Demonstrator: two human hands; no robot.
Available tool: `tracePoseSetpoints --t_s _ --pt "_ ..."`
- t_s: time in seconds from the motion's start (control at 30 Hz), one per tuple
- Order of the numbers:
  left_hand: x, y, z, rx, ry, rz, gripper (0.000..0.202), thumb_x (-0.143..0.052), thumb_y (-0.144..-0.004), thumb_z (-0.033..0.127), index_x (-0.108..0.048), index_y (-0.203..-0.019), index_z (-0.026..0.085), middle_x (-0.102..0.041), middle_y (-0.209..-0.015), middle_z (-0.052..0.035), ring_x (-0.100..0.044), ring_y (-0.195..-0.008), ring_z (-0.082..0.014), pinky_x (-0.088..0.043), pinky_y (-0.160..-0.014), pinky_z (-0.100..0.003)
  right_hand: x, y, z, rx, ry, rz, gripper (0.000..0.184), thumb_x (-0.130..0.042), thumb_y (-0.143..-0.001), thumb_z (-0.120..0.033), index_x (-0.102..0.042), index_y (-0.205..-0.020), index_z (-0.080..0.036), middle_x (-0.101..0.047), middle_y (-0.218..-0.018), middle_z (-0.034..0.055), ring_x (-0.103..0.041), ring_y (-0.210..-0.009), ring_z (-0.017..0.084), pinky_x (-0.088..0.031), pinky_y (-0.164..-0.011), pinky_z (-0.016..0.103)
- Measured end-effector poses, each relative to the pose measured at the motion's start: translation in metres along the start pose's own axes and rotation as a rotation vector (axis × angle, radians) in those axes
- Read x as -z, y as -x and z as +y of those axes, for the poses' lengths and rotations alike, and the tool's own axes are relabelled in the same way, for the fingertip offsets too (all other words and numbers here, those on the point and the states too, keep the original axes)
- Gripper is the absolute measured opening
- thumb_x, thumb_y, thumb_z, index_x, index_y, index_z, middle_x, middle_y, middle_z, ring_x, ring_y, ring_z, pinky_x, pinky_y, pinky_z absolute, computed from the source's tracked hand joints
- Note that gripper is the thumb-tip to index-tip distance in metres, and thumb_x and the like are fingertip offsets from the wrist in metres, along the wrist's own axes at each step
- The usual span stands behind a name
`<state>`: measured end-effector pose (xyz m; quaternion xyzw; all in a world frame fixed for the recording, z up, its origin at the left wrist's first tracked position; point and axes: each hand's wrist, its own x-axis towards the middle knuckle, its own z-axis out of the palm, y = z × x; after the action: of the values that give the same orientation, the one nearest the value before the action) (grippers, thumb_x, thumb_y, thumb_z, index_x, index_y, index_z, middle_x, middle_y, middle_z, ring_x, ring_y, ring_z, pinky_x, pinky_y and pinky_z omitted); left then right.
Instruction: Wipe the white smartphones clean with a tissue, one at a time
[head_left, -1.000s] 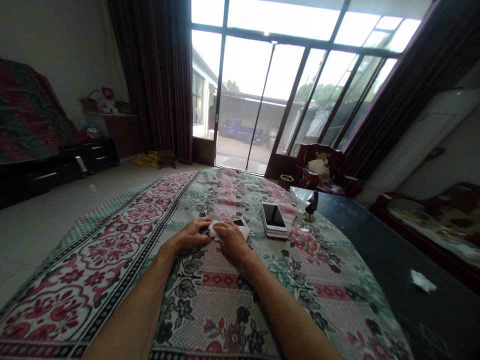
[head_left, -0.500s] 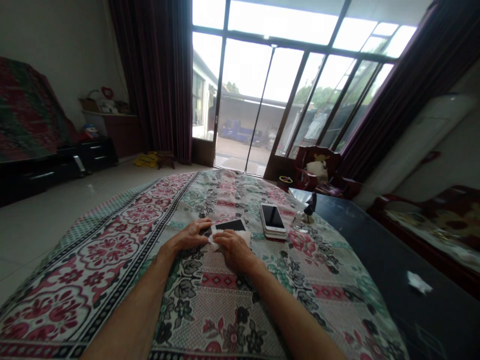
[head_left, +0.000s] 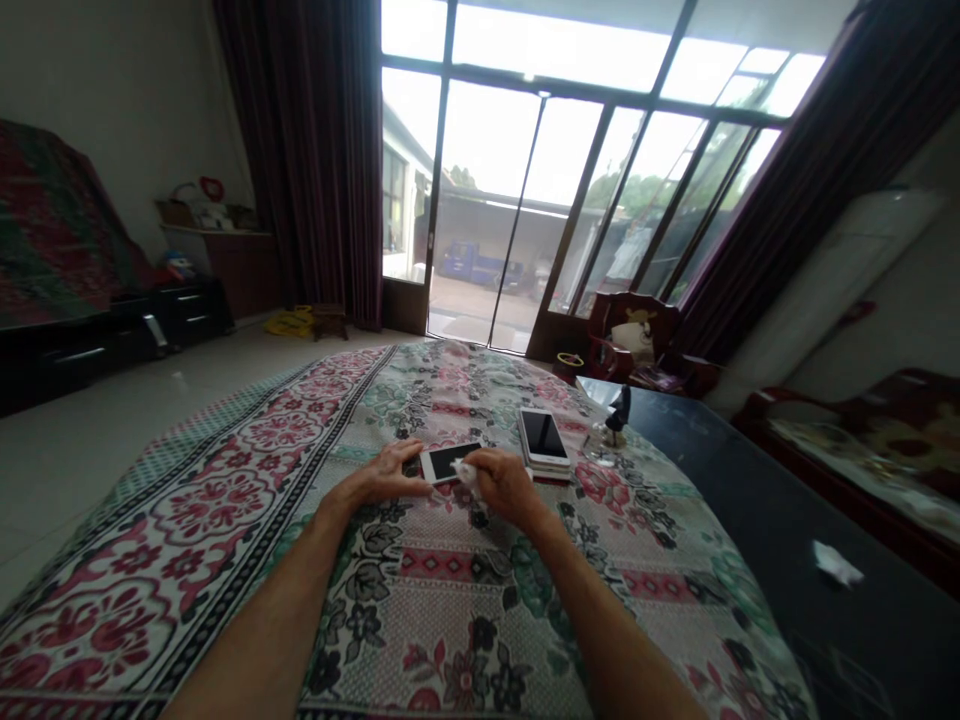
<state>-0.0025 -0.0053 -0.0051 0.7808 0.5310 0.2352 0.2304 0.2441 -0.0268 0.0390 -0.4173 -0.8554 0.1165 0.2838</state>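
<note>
A white phone (head_left: pixel 445 462) with a dark screen lies face up on the flowered cloth (head_left: pixel 420 580). My left hand (head_left: pixel 388 476) rests flat beside it, fingers on its left end, holding it in place. My right hand (head_left: pixel 503 484) is closed on a small white wad of cloth (head_left: pixel 465 471) and presses it against the phone's right end. A second white phone (head_left: pixel 543 438) sits on a small stack just to the right of my hands.
A small dark bird figurine (head_left: pixel 619 408) on a glass base stands at the edge of the black table (head_left: pixel 787 560), where a crumpled white tissue (head_left: pixel 832 564) lies. Behind are glass doors (head_left: pixel 525 200), dark curtains, a red wooden chair (head_left: pixel 637 340) and a low cabinet (head_left: pixel 112 335).
My right hand has slid from over the phone to its right end with the wad, uncovering most of the screen. The left hand has stayed in place.
</note>
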Motion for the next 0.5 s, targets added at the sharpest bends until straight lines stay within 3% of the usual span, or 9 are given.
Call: tracePoseSetpoints --t_s 0.07,0.17,0.33,0.5 --pt "-0.006 -0.002 -0.002 0.031 -0.038 0.009 0.081 -0.072 -0.065 0.054 -0.051 -0.135 0.019 -0.043 -0.148 -0.0139 -0.032 -0.139 -0.0354 -0.027 -0.113 -0.048 0.003 -0.005 0.007 -0.076 0.06 0.144 0.036 -0.043 -0.079 -0.002 -0.071 -0.096 -0.018 -0.072 -0.099 0.0061 -0.063 -0.094 0.017 -0.043 -0.086 0.026" --pt "-0.011 -0.004 -0.002 -0.017 -0.099 0.044 0.079 -0.072 -0.067 0.055 -0.052 -0.134 0.019 -0.045 -0.146 -0.0136 -0.035 -0.137 -0.0335 -0.026 -0.113 -0.045 0.002 -0.013 0.016 -0.179 0.157 0.197 0.036 -0.043 -0.081 -0.003 -0.069 -0.101 -0.017 -0.07 -0.106 0.0081 -0.061 -0.1 0.018 -0.041 -0.09 0.026" --pt "-0.011 -0.004 -0.002 -0.083 -0.131 0.049 0.068 -0.071 -0.07 0.049 -0.057 -0.129 0.02 -0.048 -0.142 -0.0101 -0.04 -0.134 -0.0319 -0.028 -0.113 -0.04 -0.009 -0.031 0.018 -0.236 0.268 0.079 0.033 -0.045 -0.084 -0.004 -0.068 -0.105 -0.017 -0.069 -0.111 0.0089 -0.059 -0.104 0.019 -0.039 -0.092 0.025" --pt "-0.01 -0.003 0.0 -0.069 -0.12 0.056 0.068 -0.072 -0.07 0.05 -0.057 -0.13 0.022 -0.049 -0.141 -0.0085 -0.04 -0.133 -0.0324 -0.029 -0.113 -0.041 -0.021 -0.043 0.021 -0.088 0.297 -0.112 0.035 -0.048 -0.082 -0.003 -0.069 -0.105 -0.02 -0.068 -0.113 0.0064 -0.055 -0.108 0.017 -0.036 -0.095 0.025"
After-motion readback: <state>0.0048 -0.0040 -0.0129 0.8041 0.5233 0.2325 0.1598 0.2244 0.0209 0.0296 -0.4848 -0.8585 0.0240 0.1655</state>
